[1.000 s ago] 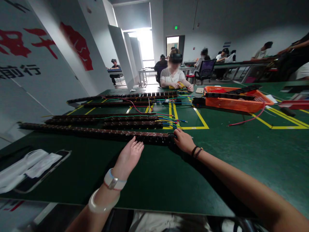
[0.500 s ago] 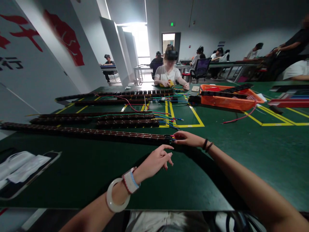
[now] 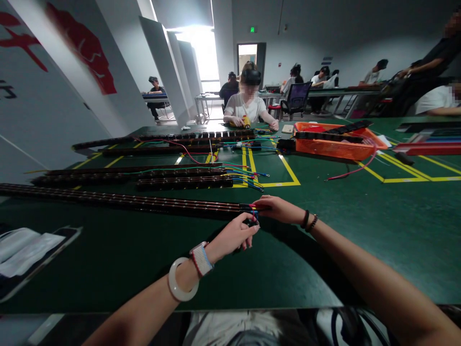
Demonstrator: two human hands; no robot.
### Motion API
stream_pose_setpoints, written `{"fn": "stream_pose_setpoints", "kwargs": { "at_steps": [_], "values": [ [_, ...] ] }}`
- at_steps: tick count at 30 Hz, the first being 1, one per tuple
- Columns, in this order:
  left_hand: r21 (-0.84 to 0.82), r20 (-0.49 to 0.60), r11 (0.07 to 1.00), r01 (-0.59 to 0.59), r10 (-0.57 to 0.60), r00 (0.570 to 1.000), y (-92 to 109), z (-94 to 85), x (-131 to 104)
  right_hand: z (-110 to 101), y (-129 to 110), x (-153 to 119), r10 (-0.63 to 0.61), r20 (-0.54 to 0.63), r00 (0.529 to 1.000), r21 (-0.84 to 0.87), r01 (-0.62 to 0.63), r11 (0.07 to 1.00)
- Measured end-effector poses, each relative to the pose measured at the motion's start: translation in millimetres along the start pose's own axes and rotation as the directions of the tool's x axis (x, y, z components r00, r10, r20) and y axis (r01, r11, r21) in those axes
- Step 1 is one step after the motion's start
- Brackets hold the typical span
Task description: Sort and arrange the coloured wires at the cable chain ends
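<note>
A long dark bundle (image 3: 154, 201) with brownish stripes and pale ties lies across the green table in front of me. Coloured wires (image 3: 254, 208) in red, yellow and blue come out of its right end. My right hand (image 3: 279, 210) is closed round these wires from the right, its fingertips partly hidden. Just below, my left hand (image 3: 236, 235) pinches the loose end of a wire between thumb and forefinger. A small dark tip shows at those fingers, too small to make out. My left wrist bears a watch and a white bangle.
Shorter wired bundles (image 3: 183, 182) lie beyond, by yellow tape lines (image 3: 288, 168). An orange basket (image 3: 331, 146) holds dark strips. Across the table a person (image 3: 247, 103) holds a yellow tool (image 3: 246, 121). White packets on a dark tray (image 3: 61, 250) are at left.
My left hand has moved up to the bundle's end and closed its fingers on a wire there. My right hand stays at the wires. The view has shifted slightly.
</note>
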State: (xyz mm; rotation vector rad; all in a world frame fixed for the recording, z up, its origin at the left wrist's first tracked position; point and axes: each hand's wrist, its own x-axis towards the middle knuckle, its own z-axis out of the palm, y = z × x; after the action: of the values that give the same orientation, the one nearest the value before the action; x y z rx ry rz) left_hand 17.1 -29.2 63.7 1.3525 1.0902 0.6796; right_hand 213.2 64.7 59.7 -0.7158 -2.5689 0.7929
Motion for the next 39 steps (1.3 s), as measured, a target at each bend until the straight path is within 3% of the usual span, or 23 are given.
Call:
{"fn": "stream_pose_setpoints", "kwargs": {
  "at_steps": [4,6,9,12,13,15,16,18,20,21,23,25,27,29,30,32,34,36,39],
  "values": [
    [0.219,-0.107,0.975,0.042,-0.019,0.994,8.4,-16.8,-1.7,0.3,3.8,-0.6,0.011,0.018,1.0,-0.034,-0.01,0.999],
    [0.329,-0.21,0.944,0.014,0.059,0.976,12.6,-23.6,-3.7,-0.3,6.3,-0.8,0.048,0.026,0.999,-0.045,-0.047,0.998],
    [0.241,-0.356,0.97,-0.044,0.13,0.925,19.2,-26.4,-5.7,-1.2,11.6,-1.4,0.133,0.025,0.991,-0.056,-0.132,0.99],
    [-0.006,-0.434,0.999,-0.032,0.026,0.9,29.6,-23.1,-6.1,-1.9,15.9,-2.5,0.148,0.03,0.989,-0.102,-0.144,0.984],
    [-0.013,-0.447,1.0,-0.017,0.01,0.894,34.2,-21.7,-6.0,-2.0,16.8,-2.8,0.138,0.036,0.99,-0.118,-0.133,0.984],
    [0.175,-0.455,0.984,0.045,0.04,0.89,44.3,-19.9,-5.6,-2.4,18.0,-3.3,0.118,0.052,0.992,-0.134,-0.11,0.985],
    [0.353,-0.436,0.931,0.095,0.074,0.897,49.0,-19.8,-5.2,-2.6,18.6,-3.6,0.111,0.062,0.992,-0.133,-0.102,0.986],
    [0.706,-0.339,0.687,0.17,0.117,0.933,55.2,-21.5,-4.7,-2.9,20.0,-3.9,0.104,0.081,0.991,-0.117,-0.094,0.989],
    [0.891,-0.232,0.425,0.162,0.119,0.965,56.1,-24.8,-5.2,-2.9,21.5,-4.3,0.11,0.09,0.99,-0.089,-0.102,0.991],
    [0.927,-0.2,0.345,0.147,0.124,0.972,54.9,-26.4,-6.2,-2.7,22.1,-4.5,0.118,0.089,0.989,-0.075,-0.112,0.991],
    [0.946,-0.182,0.3,0.125,0.17,0.969,51.5,-27.1,-10.3,-2.1,22.6,-4.6,0.14,0.083,0.987,-0.053,-0.136,0.989],
    [0.931,-0.183,0.355,0.089,0.241,0.953,48.8,-21.6,-16.0,-1.3,22.5,-4.6,0.163,0.078,0.984,-0.043,-0.16,0.986],
    [0.873,-0.147,0.487,0.001,0.261,0.954,46.7,-8.2,-20.5,-0.3,22.1,-4.4,0.181,0.069,0.981,-0.037,-0.179,0.983],
    [0.705,-0.023,0.702,-0.1,0.163,0.986,42.7,10.8,-20.5,0.4,21.8,-4.4,0.199,0.052,0.979,-0.03,-0.197,0.98],
    [0.558,0.072,0.823,-0.104,0.077,0.994,39.2,21.1,-18.0,0.7,21.6,-4.5,0.208,0.045,0.977,-0.025,-0.207,0.978],
    [0.2,0.238,0.979,0.026,-0.074,0.968,29.1,39.7,-8.3,1.3,21.0,-4.8,0.218,0.035,0.975,-0.028,-0.217,0.976],
    [-0.165,0.302,0.968,0.19,-0.134,0.944,16.7,52.4,6.1,1.9,19.8,-5.1,0.207,0.012,0.978,-0.052,-0.206,0.977],
    [-0.486,0.265,0.833,0.264,-0.147,0.953,5.5,58.0,21.6,2.9,18.4,-5.1,0.178,-0.041,0.983,-0.103,-0.182,0.978],
    [-0.751,0.087,0.644,0.143,-0.118,0.989,-4.3,57.5,41.2,4.8,17.3,-4.5,0.099,-0.123,0.987,-0.195,-0.122,0.973]
  ]
}}
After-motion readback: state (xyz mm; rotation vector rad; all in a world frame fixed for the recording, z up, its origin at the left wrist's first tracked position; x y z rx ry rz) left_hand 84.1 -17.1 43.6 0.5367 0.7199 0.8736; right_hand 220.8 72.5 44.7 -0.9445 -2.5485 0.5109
